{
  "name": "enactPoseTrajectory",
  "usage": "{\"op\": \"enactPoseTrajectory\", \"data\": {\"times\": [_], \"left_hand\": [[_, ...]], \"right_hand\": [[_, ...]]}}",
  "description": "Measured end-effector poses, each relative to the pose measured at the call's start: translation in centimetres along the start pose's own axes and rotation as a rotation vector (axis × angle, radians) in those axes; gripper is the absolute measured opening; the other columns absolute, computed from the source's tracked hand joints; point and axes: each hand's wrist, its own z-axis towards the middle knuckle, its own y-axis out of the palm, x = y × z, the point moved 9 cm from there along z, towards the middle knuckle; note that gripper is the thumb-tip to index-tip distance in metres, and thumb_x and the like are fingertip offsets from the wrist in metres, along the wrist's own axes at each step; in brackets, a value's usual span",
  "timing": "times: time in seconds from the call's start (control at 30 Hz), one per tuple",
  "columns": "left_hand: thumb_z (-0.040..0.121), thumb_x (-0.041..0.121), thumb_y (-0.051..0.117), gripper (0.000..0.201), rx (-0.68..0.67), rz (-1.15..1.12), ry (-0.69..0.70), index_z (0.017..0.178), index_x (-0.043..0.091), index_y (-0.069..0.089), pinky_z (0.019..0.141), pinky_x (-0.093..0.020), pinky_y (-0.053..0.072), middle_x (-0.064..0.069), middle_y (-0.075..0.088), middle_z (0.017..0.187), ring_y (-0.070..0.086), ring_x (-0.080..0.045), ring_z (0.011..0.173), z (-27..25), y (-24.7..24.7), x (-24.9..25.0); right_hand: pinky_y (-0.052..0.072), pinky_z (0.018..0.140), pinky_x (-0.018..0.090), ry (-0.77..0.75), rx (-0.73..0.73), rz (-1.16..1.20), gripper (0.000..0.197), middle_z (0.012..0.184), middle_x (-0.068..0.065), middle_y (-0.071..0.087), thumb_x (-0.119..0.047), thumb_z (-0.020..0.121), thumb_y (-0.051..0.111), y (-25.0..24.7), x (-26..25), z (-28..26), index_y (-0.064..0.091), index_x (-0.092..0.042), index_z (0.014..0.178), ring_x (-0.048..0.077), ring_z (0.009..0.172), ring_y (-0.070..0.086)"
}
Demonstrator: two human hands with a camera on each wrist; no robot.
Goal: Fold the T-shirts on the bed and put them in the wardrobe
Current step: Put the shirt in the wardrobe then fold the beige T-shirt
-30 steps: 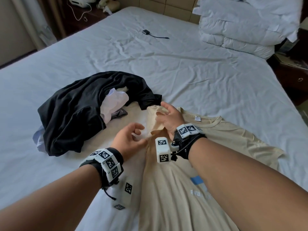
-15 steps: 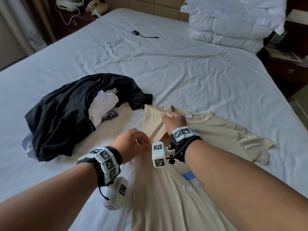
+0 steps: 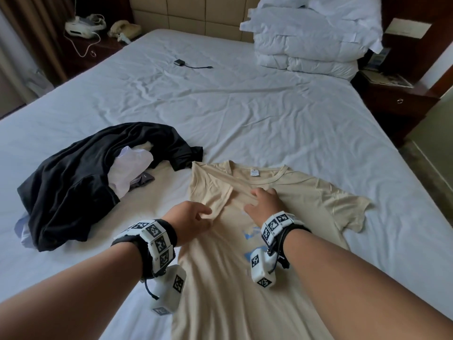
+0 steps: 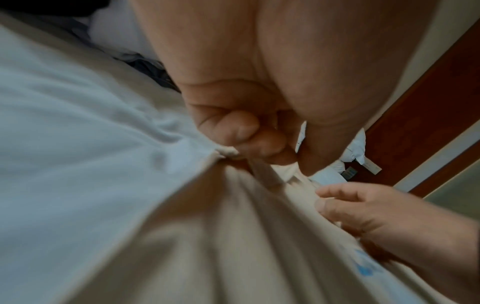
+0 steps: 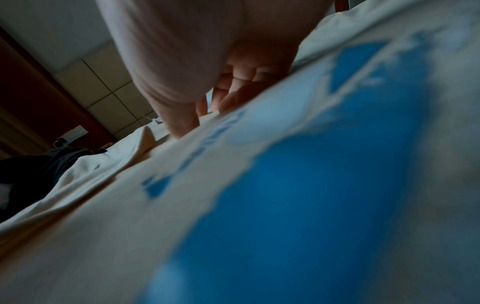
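Note:
A beige T-shirt (image 3: 306, 192) with a blue print (image 5: 298, 195) lies face up on the white bed (image 3: 245, 106), collar toward the headboard. Its left sleeve is folded inward over the chest. My left hand (image 3: 193, 218) pinches the edge of that folded part, fingers curled on the fabric (image 4: 228, 152). My right hand (image 3: 263, 202) lies flat on the chest just below the collar, fingers straight, pressing the cloth down. A black T-shirt (image 3: 81, 177) is heaped to the left with a white garment (image 3: 130, 173) tucked in it.
Stacked white pillows (image 3: 308, 42) sit at the bed's far right. A small black device with a cable (image 3: 180, 62) lies on the sheet near the headboard. Dark nightstands (image 3: 397, 101) flank the bed, the left one holding a phone (image 3: 125, 29).
My right hand let go of the folded sleeve and now lies flat on the chest. The left hand pinches the fold's edge. The sleeve is folded in.

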Motion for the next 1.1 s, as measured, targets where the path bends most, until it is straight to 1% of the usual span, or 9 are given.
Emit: {"op": "enactPoseTrajectory", "data": {"times": [0.23, 0.43, 0.5, 0.57, 0.67, 0.73, 0.83, 0.93, 1.1], "left_hand": [[0.093, 0.024, 0.066, 0.022, -0.056, -0.299, -0.01, 0.114, 0.02, 0.068, 0.049, -0.021, 0.047, 0.005, 0.067, 0.076, 0.063, -0.008, 0.055, 0.8, 5.9, 6.4], [0.09, 0.018, 0.064, 0.016, -0.159, -0.379, 0.021, 0.103, 0.022, 0.071, 0.063, -0.036, 0.059, 0.005, 0.067, 0.064, 0.063, -0.016, 0.057, 2.2, 12.9, 12.3], [0.089, 0.018, 0.061, 0.015, -0.172, -0.37, 0.051, 0.1, 0.024, 0.071, 0.06, -0.031, 0.058, 0.004, 0.067, 0.059, 0.061, -0.013, 0.052, 2.7, 14.7, 14.6], [0.09, 0.015, 0.061, 0.016, -0.167, -0.369, 0.068, 0.099, 0.023, 0.071, 0.057, -0.025, 0.054, 0.006, 0.065, 0.056, 0.059, -0.01, 0.048, 3.4, 16.1, 16.6], [0.09, 0.015, 0.062, 0.015, -0.175, -0.419, 0.096, 0.097, 0.026, 0.07, 0.06, -0.03, 0.058, 0.006, 0.071, 0.074, 0.063, -0.011, 0.055, 4.9, 18.2, 19.6], [0.089, 0.02, 0.062, 0.018, -0.173, -0.394, 0.123, 0.095, 0.036, 0.068, 0.064, -0.03, 0.058, 0.007, 0.073, 0.086, 0.064, -0.007, 0.062, 5.8, 19.5, 21.1], [0.085, 0.027, 0.061, 0.02, -0.177, -0.4, 0.143, 0.098, 0.04, 0.069, 0.069, -0.029, 0.058, 0.013, 0.074, 0.088, 0.066, -0.004, 0.071, 6.9, 21.6, 22.8], [0.087, 0.028, 0.06, 0.023, -0.129, -0.297, 0.182, 0.105, 0.041, 0.066, 0.071, -0.017, 0.051, 0.018, 0.071, 0.087, 0.063, 0.004, 0.08, 7.8, 22.4, 24.3], [0.085, 0.039, 0.067, 0.019, -0.12, -0.354, 0.191, 0.102, 0.043, 0.058, 0.068, -0.032, 0.054, 0.01, 0.067, 0.071, 0.059, -0.004, 0.061, 8.9, 24.0, 26.4]], "right_hand": [[0.049, 0.098, 0.031, -0.026, 0.014, -0.031, 0.04, 0.135, -0.002, 0.045, -0.041, 0.091, 0.057, -2.9, 7.0, -2.2, 0.06, -0.033, 0.13, 0.022, 0.11, 0.062], [0.05, 0.098, 0.034, 0.034, 0.041, -0.044, 0.036, 0.131, -0.004, 0.051, -0.041, 0.088, 0.056, -6.6, 14.7, -2.5, 0.062, -0.036, 0.123, 0.021, 0.111, 0.061], [0.051, 0.096, 0.032, 0.069, 0.058, -0.019, 0.032, 0.127, -0.008, 0.054, -0.041, 0.085, 0.059, -7.8, 17.5, -2.2, 0.065, -0.037, 0.116, 0.016, 0.109, 0.062], [0.053, 0.091, 0.029, 0.098, 0.09, 0.064, 0.024, 0.115, -0.013, 0.061, -0.038, 0.081, 0.062, -8.9, 19.8, -1.8, 0.068, -0.036, 0.104, 0.011, 0.098, 0.064], [0.055, 0.081, 0.029, 0.182, 0.17, 0.285, 0.012, 0.09, -0.014, 0.068, -0.032, 0.078, 0.064, -10.4, 23.4, -0.9, 0.068, -0.032, 0.089, 0.01, 0.084, 0.065], [0.056, 0.08, 0.032, 0.256, 0.237, 0.401, 0.015, 0.091, -0.012, 0.067, -0.029, 0.078, 0.064, -11.4, 26.3, -0.4, 0.065, -0.03, 0.093, 0.012, 0.083, 0.065], [0.056, 0.08, 0.035, 0.338, 0.27, 0.541, 0.038, 0.098, -0.009, 0.062, -0.029, 0.08, 0.068, -11.7, 29.7, 0.5, 0.059, -0.033, 0.116, 0.014, 0.085, 0.065], [0.054, 0.08, 0.034, 0.338, 0.22, 0.637, 0.061, 0.106, -0.007, 0.059, -0.029, 0.081, 0.069, -11.1, 30.9, 1.7, 0.049, -0.032, 0.138, 0.016, 0.092, 0.064], [0.048, 0.081, 0.028, 0.309, 0.175, 0.655, 0.051, 0.111, -0.011, 0.059, -0.027, 0.084, 0.07, -11.1, 31.5, 2.9, 0.052, -0.028, 0.132, 0.008, 0.095, 0.06]]}}
